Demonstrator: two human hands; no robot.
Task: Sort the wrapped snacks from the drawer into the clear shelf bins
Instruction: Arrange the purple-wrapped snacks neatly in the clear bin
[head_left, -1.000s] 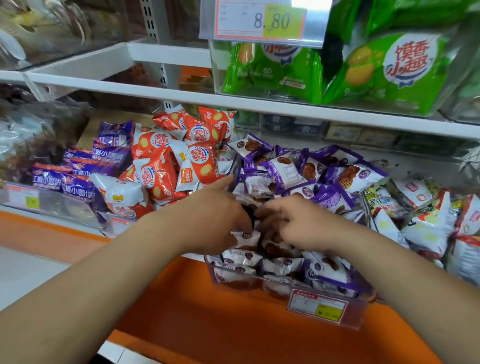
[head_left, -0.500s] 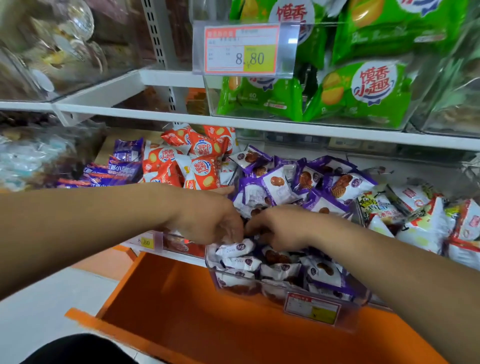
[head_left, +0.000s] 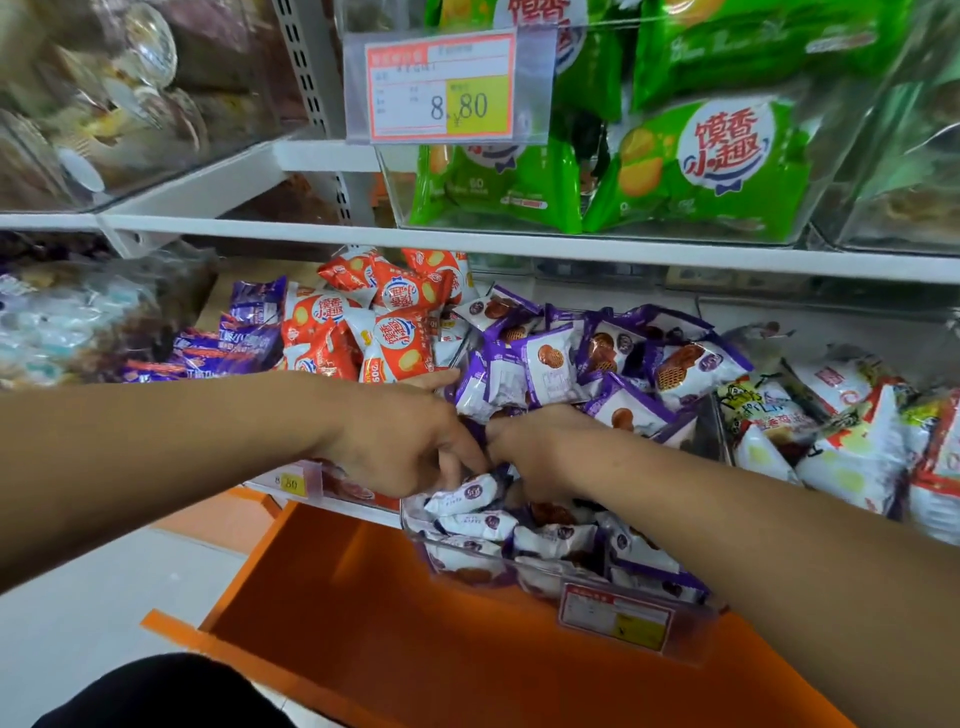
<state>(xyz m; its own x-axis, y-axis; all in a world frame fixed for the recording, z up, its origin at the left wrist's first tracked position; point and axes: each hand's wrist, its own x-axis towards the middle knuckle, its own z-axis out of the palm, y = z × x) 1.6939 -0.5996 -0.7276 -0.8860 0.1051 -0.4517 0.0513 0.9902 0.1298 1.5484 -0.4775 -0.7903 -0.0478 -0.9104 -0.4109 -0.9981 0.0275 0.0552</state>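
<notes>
Purple-and-white wrapped snacks (head_left: 550, 364) are lying heaped in the clear bin (head_left: 467, 564), just above the open orange drawer (head_left: 389, 649). The left hand (head_left: 405, 441) and right hand (head_left: 540, 447) are meeting over the heap, digging among packets; whether either grip is holding one cannot be told.

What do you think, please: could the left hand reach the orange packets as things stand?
Probably yes: the left hand is right beside the orange packets, which lie uncovered with nothing between.

White shelf (head_left: 571, 253) carries clear bin (head_left: 394, 200) holding green packs (head_left: 701, 171).
</notes>
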